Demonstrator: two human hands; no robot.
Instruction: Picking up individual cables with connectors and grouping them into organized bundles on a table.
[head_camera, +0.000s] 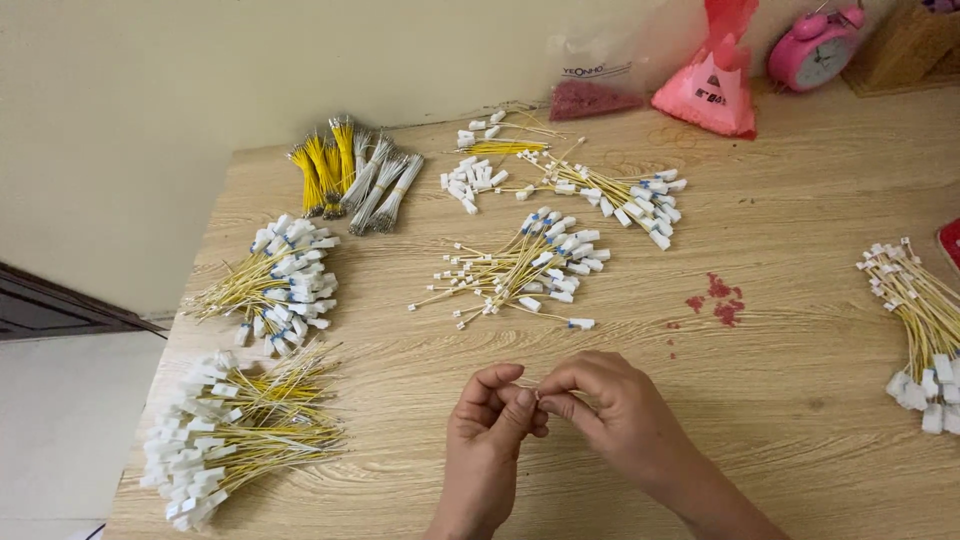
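My left hand (490, 425) and my right hand (615, 405) meet over the wooden table (800, 380) near its front edge. Their fingertips pinch a thin yellow wire (528, 384) with a tiny white piece between them; most of it is hidden by the fingers. The nearest loose pile of yellow wires with white connectors (525, 268) lies just beyond the hands.
More bundles of wires with white connectors lie at the front left (235, 430), left (275, 280), back middle (620, 195) and right edge (920, 330). Bare yellow and grey wire bundles (350, 175) sit at the back left. Small red bits (718, 298), a pink bag (712, 80), a clear bag (595, 85) and a pink alarm clock (815, 48) stand behind.
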